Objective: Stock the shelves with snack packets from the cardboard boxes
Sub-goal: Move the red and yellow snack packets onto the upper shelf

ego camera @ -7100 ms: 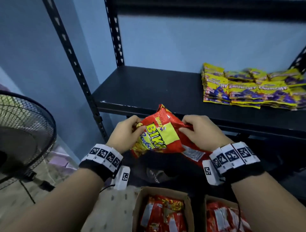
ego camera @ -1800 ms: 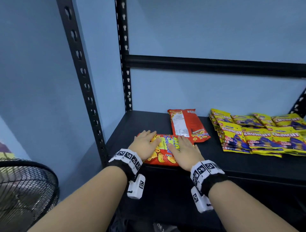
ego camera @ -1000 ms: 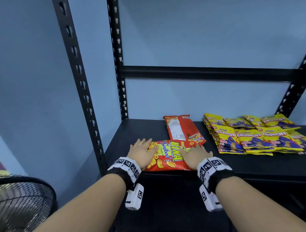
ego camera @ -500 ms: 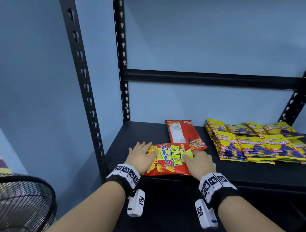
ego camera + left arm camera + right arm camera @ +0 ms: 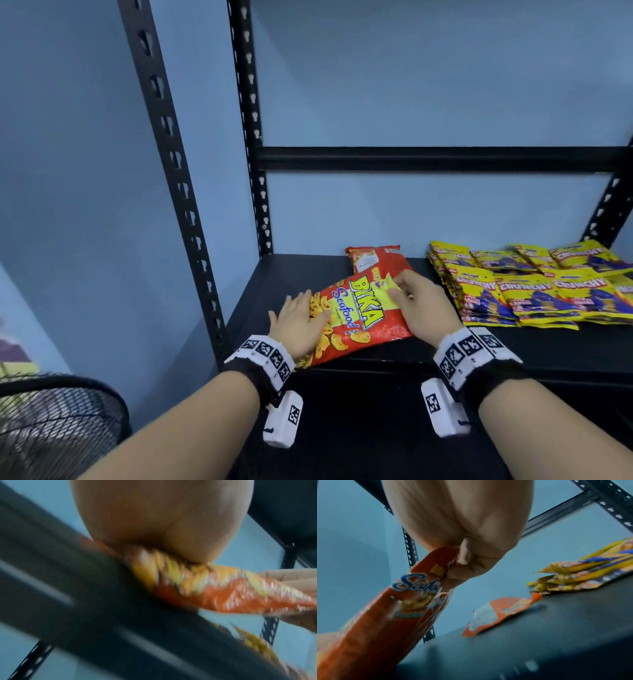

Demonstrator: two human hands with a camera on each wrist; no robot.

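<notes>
A red seafood snack packet lies tilted at the front left of the black shelf. My right hand pinches its top right edge and lifts that end, as the right wrist view shows with the packet raised off the shelf. My left hand lies flat with straight fingers on the packet's left end; the left wrist view shows the palm pressing the packet at the shelf's front edge. A second red packet lies face down behind it.
Rows of yellow snack packets cover the shelf's right half. Black slotted uprights stand at the left and a crossbar runs along the back. A black fan cage is at the lower left.
The packet lay flat and square under both hands; now its right end is lifted and turned counterclockwise by my right hand, whose fingers have curled round the edge. My left hand stays flat.
</notes>
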